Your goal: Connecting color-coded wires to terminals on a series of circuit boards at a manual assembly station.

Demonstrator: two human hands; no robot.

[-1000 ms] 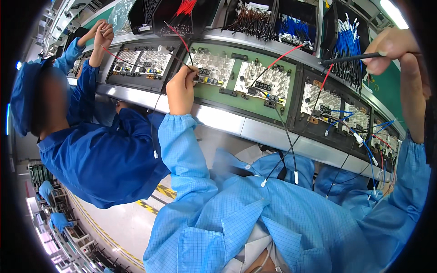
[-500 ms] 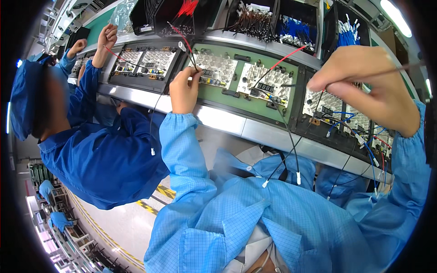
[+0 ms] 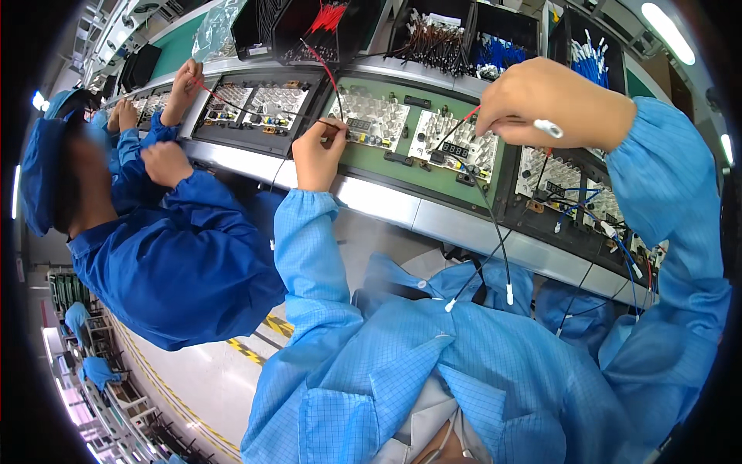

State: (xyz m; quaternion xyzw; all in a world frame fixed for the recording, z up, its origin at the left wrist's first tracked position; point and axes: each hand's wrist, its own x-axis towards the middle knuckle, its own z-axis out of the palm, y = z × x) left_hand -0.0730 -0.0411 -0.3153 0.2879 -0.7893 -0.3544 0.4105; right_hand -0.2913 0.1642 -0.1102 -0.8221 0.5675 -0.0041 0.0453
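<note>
We pinch a dark wire (image 3: pixel 328 122) in our left hand (image 3: pixel 318 159) and a white-tipped wire (image 3: pixel 549 128) in our right hand (image 3: pixel 555 100), above the metal-edged surface (image 3: pixel 379 203); striped tape (image 3: pixel 246 351) marks the pale floor (image 3: pixel 209 379).

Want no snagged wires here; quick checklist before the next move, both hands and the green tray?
1. Left hand pinching dark wire at left board: ok.
2. Right hand gripping red wire: cannot tell, fingers hide its end.
3. Both boards sitting in green tray: ok.
4. Wires kept inside metal rail: not ok, white plugs dangle past it.
5. Co-worker's hand clear of green tray: ok.
</note>
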